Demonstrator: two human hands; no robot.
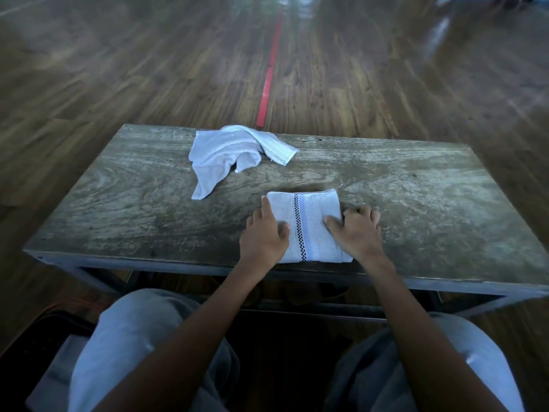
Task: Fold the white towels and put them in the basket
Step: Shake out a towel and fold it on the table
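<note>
**Folded towel** [309,230], checked stripe up its middle, lies at the near edge of the desk [430,203] between my 2 hands. Left hand [264,236]: index finger straight along the left edge, thumb flat on top, squaring the fold. Right hand [358,233]: thumb on top, fingers curled at the right edge, pinching it, probably for lifting. 1 crumpled towel [231,156] lies unfolded at the far side.

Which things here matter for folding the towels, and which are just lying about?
Part of the job: folded towel, crumpled towel, left hand and right hand on the folded one, table underneath.
Just lying about: red strip, wooden floor.
The basket is not clearly in view.
</note>
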